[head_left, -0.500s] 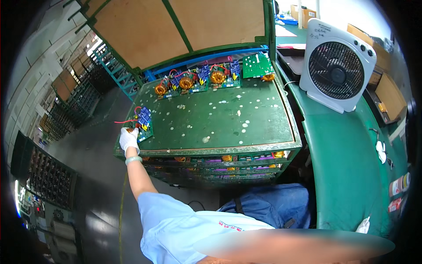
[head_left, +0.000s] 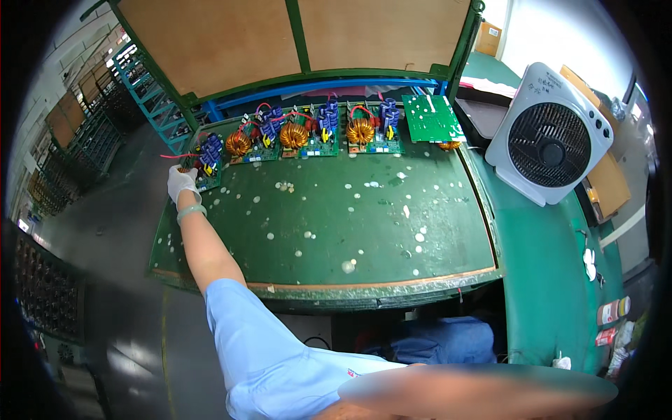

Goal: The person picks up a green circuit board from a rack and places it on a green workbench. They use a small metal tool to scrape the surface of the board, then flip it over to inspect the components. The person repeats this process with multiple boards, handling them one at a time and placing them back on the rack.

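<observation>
At the left edge of a green rack top, my left hand, in a white glove, is closed on a circuit board. The board carries blue and yellow components, and a red wire sticks out to its left. My fingers cover the board's left side. Beside it along the far edge stand similar boards with copper-wound coils: one close by, one in the middle and one further right. At the right end, a board shows its plain green face, with a coil peeping out below. My right hand is out of view.
To the right, a grey box fan stands on a green-covered bench. Behind the boards rises a green-framed wooden panel. A blue bag lies below the rack's front edge. Jars and packets sit at the bench's right.
My left hand has moved away from me with the circuit board, up to the row at the far edge. The view has shifted, showing more of the rack top.
</observation>
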`<action>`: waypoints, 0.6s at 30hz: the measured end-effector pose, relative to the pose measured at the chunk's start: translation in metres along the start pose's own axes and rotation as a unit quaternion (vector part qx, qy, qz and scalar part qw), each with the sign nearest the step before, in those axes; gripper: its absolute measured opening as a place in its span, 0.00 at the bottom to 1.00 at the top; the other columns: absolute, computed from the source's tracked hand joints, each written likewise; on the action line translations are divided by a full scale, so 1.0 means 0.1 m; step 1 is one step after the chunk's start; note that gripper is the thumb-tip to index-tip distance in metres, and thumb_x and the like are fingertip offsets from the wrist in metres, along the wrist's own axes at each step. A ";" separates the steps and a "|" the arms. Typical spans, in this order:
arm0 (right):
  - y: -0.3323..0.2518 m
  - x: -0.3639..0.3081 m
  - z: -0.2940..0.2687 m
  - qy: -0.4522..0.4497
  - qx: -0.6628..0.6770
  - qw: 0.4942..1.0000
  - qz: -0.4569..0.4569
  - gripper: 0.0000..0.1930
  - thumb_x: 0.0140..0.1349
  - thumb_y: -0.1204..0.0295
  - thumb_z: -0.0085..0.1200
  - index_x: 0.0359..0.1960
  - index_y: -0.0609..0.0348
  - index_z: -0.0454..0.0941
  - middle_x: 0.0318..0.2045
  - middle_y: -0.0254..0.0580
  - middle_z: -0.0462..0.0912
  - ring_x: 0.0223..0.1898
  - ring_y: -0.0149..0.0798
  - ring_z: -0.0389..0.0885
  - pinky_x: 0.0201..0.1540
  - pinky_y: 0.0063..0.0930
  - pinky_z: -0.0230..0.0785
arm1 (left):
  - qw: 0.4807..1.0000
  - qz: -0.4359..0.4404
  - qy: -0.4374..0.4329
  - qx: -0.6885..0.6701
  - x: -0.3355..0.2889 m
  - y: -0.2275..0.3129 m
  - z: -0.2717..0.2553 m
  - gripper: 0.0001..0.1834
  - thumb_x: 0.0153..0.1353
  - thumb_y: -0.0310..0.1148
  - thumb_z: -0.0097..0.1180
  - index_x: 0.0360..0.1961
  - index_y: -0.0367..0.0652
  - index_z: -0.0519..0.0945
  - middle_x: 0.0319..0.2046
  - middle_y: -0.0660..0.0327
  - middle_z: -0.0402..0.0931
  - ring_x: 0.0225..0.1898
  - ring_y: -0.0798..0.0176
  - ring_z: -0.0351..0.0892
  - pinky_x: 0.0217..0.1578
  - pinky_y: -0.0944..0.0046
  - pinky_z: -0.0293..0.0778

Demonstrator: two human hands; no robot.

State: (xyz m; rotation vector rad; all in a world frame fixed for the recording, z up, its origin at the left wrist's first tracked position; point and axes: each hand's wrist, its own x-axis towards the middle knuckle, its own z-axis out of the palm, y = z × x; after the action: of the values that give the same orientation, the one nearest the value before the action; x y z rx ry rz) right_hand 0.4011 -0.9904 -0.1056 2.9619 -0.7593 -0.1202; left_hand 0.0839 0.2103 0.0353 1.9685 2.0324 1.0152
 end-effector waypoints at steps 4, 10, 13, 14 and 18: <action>-0.01 0.06 -0.18 0.034 -0.051 0.998 -0.014 0.11 0.51 0.71 0.65 0.32 0.65 0.82 0.30 0.62 0.84 0.34 0.59 0.85 0.35 0.48 0.75 | 0.999 -0.033 -0.036 -0.025 0.18 0.06 0.33 0.31 0.52 0.44 0.73 0.56 0.47 0.77 0.53 0.49 0.81 0.55 0.46 0.80 0.54 0.50 0.76; -0.44 -0.21 -0.32 0.075 -0.052 0.994 -0.053 0.10 0.51 0.69 0.65 0.31 0.63 0.82 0.31 0.60 0.85 0.34 0.61 0.84 0.36 0.50 0.75 | 0.998 -0.045 0.019 -0.042 0.35 0.30 0.46 0.34 0.55 0.40 0.72 0.62 0.46 0.74 0.55 0.48 0.79 0.56 0.45 0.79 0.57 0.50 0.75; -0.24 -0.18 -0.31 0.064 -0.135 0.987 -0.063 0.12 0.51 0.66 0.66 0.31 0.62 0.82 0.32 0.59 0.85 0.36 0.61 0.84 0.38 0.49 0.76 | 0.989 0.021 0.022 -0.144 0.43 0.22 0.73 0.36 0.57 0.37 0.70 0.67 0.47 0.71 0.58 0.47 0.77 0.58 0.45 0.77 0.59 0.52 0.73; -0.21 -0.15 -0.33 0.067 -0.162 0.982 -0.064 0.13 0.51 0.65 0.66 0.31 0.62 0.82 0.32 0.59 0.85 0.37 0.61 0.84 0.39 0.49 0.77 | 0.990 0.016 0.034 -0.136 0.46 0.20 0.77 0.36 0.57 0.37 0.69 0.67 0.48 0.71 0.57 0.46 0.78 0.57 0.45 0.78 0.59 0.52 0.73; -0.47 -0.18 -0.17 0.019 -0.060 0.997 -0.041 0.11 0.50 0.68 0.67 0.32 0.62 0.83 0.33 0.57 0.86 0.38 0.58 0.85 0.41 0.47 0.78 | 0.969 -0.016 0.156 -0.191 0.79 -0.08 0.46 0.23 0.62 0.45 0.63 0.56 0.48 0.80 0.49 0.48 0.82 0.50 0.45 0.82 0.53 0.50 0.75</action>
State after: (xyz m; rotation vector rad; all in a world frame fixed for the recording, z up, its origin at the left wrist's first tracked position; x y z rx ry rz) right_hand 0.4097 -0.9398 -0.0919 2.8724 -0.6032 -0.1109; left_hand 0.0911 0.3007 0.0232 1.6551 1.8143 1.6539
